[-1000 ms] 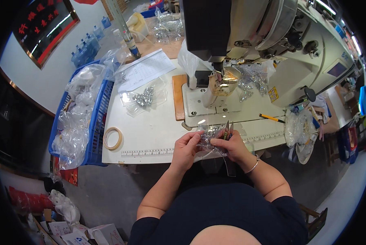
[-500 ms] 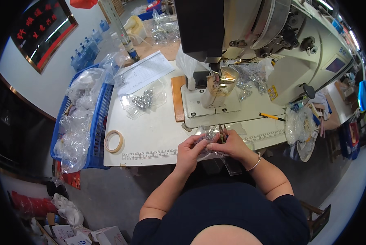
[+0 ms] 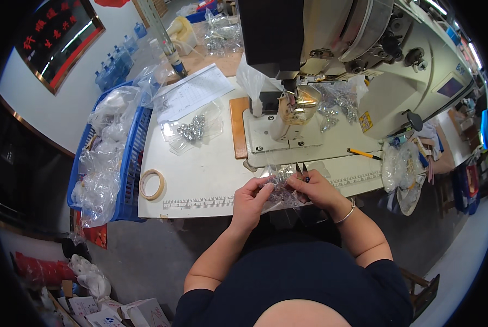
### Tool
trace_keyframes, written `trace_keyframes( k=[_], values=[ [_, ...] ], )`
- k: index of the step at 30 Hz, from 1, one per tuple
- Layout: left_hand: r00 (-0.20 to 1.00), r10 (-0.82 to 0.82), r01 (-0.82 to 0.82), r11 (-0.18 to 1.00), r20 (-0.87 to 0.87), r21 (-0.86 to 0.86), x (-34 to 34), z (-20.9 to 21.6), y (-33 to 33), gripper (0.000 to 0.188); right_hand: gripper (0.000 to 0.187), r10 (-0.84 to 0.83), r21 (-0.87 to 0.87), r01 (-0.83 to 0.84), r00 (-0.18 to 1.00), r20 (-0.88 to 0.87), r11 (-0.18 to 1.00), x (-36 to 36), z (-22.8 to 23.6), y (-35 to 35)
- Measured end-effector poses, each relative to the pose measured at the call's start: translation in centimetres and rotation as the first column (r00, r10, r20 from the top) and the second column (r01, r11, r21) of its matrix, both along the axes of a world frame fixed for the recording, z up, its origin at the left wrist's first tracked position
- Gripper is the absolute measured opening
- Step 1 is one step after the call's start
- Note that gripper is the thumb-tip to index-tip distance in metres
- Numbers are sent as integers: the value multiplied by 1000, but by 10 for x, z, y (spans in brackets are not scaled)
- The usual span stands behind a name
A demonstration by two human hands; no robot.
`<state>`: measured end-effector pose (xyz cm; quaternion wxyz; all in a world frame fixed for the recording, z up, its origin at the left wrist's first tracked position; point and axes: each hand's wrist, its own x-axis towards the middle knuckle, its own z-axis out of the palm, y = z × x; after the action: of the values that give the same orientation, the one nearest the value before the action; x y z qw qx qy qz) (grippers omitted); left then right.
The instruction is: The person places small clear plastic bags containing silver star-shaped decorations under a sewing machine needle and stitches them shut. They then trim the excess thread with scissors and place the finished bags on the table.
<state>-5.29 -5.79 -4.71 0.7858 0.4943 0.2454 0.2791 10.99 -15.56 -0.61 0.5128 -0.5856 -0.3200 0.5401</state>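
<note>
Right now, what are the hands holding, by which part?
Left hand and right hand grip opposite sides of glittery clear plastic; right also holds snips below the blades.

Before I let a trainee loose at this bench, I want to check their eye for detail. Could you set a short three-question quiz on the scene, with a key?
1. True or false: the left hand and the right hand are both at a clear packet of silvery pieces.
2. Which tool does the right hand hold?
A) a screwdriver
B) a pair of snips
C) a brush
3. Fill in: the roll of tape lies on the table between the left hand and the blue ____.

Key: 1. True. 2. B. 3. basket.
</note>
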Motion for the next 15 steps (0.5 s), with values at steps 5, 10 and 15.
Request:
trace_keyframes(
  k=[5,10,15],
  values=[
    [1000,15,-15,1000,23,1,1,-1,-1,22,21,52,-4,-52,993,104,999,0,5,-2],
    [1000,27,-27,1000,-4,-11,2,-5,-3,23,19,-5,151,-49,940,340,987,-2,-1,-2],
    [999,24,-25,1000,-36,-2,1,-5,-5,23,18,-19,210,-109,849,529,972,0,9,-2]
  ],
)
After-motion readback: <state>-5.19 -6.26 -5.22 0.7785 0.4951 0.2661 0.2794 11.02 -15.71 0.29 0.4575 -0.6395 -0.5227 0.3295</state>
